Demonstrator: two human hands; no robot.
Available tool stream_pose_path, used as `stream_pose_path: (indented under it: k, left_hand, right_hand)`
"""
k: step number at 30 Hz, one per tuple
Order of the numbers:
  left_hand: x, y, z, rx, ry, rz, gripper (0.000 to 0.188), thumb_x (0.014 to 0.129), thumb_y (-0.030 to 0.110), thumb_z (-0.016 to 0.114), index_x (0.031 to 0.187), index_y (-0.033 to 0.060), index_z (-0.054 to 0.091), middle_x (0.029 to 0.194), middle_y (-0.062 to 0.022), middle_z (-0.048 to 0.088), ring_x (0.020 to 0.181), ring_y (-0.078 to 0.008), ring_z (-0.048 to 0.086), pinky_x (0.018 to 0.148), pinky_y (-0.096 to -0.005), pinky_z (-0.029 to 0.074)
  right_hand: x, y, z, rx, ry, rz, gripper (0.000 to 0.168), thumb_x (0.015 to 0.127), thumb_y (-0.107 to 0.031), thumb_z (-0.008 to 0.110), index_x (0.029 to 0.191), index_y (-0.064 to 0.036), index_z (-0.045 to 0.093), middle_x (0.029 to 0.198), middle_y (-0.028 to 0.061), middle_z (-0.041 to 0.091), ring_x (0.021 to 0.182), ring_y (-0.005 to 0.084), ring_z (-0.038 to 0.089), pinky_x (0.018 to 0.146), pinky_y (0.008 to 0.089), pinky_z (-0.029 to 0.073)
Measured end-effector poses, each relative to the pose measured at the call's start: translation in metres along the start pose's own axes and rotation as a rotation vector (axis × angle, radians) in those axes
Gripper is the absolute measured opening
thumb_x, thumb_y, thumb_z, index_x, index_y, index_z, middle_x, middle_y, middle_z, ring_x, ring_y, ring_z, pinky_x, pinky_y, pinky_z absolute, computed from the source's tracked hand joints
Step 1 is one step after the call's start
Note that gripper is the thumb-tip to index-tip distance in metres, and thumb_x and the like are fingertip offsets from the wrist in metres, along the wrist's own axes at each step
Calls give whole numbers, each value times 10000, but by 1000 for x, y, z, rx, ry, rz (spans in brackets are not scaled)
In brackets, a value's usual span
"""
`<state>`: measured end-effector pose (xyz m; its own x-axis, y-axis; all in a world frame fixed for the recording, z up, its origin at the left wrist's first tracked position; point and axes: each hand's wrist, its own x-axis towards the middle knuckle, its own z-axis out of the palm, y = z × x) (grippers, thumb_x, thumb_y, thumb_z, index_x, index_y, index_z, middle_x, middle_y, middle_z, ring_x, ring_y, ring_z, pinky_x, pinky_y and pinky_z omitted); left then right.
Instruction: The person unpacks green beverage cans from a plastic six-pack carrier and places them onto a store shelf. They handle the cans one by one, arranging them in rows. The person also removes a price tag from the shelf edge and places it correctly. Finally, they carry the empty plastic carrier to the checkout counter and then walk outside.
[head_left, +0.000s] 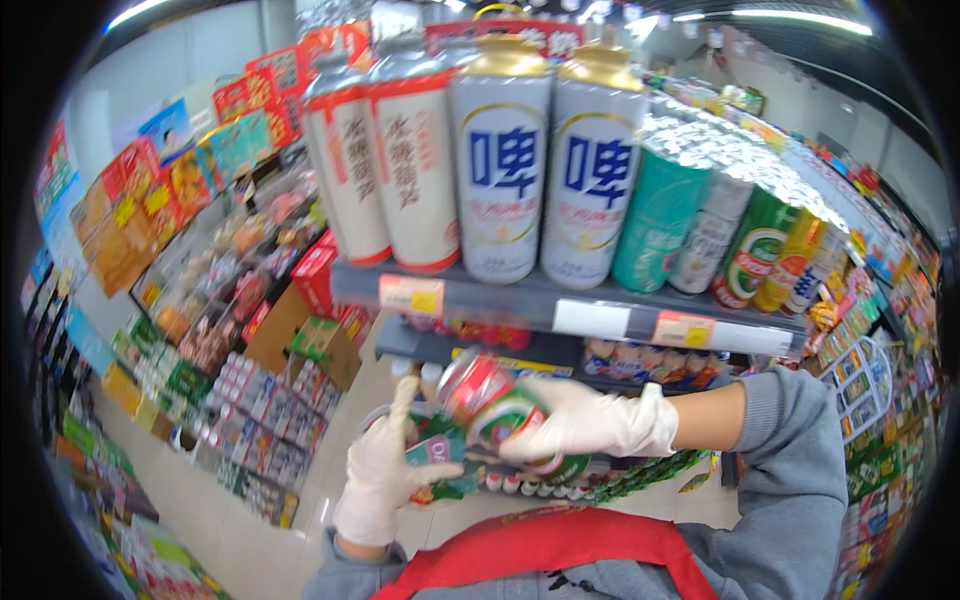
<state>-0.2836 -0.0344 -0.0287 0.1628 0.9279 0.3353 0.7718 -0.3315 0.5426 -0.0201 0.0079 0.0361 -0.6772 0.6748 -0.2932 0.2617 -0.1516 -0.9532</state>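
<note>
My right hand (577, 416), in a white glove, is shut on a green and red beverage can (480, 394). This can tilts to the upper left and is blurred, with the fingers covering part of it. My left hand (382, 465), also gloved in white, is left of the can with its thumb and a finger apart. Between them shows green printed packaging (435, 450); whether the hand grips it cannot be told. Another green can-like item (566, 466) shows partly under my right hand. Above both hands, a grey shelf (495, 296) bears tall white-and-blue cans (499, 165).
Red-and-white cans (416, 172), a teal can (660, 225) and green cans (754, 251) stand along the shelf edge. Lower down are packed bottles (652, 364). Stacked can packs (262, 412) rest on the floor at left. A blue-white rack (859, 386) is at right.
</note>
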Motion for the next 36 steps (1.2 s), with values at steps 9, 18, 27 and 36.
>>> stream_pose_path:
  k: [9,18,27,36]
  left_hand:
    - [-3,16,3,39,-321,451,829,581,275,969,1282,81,570,1161,-165,666,1052,-326,682,874,-442,557]
    - [-1,21,28,-258,-161,495,814,547,274,959,1255,34,637,1075,-156,703,965,-314,698,848,-392,567]
    - [21,17,53,-191,126,683,931,509,363,1004,1260,53,550,1000,-148,693,827,-292,713,737,-371,574]
    - [51,25,47,-482,-84,733,605,707,209,866,1236,31,635,984,-135,699,804,-263,697,698,-362,561]
  right_hand:
    - [6,31,3,-630,-290,162,796,675,-506,797,1219,43,605,1068,204,698,1002,311,681,869,381,523]
    - [-26,19,-33,-442,-335,324,912,744,-547,775,1394,33,502,1238,196,628,1137,279,611,958,358,479]
    - [-107,21,-13,409,358,133,674,893,-349,755,1342,16,409,1175,112,612,969,162,649,771,294,571]
    - [-179,-64,-14,-606,579,-593,717,793,-125,855,1360,24,442,1200,119,571,1122,136,556,979,301,458]
